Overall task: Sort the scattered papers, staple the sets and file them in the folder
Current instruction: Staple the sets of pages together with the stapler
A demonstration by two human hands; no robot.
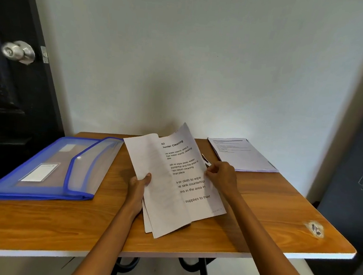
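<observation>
Right now I have a loose bundle of papers (173,180) lifted off the middle of the desk (268,209), its lower corner reaching down toward the near edge. My left hand (138,186) carries the weight: thumb on top of the front sheet, fingers hidden underneath, so its grip is pinching the bundle along its left side. My right hand (222,175) pinches the right edge of a printed page between curled fingertips, and I judge that's to peel it apart from the others and read its heading while sorting. The top sheet curls over to the left, showing its blank back, which leaves the text beneath in view.

Both forearms reach forward from the near edge, the left nearly straight, the right angled in from the right.

A stapled-looking stack (243,155) lies flat at the far right corner, probably a finished set. The blue folder (50,168) lies along the left edge, flap apparently shut, waiting for filing. Something small and dark peeks out behind my right hand; I cannot tell whether it's the stapler.
</observation>
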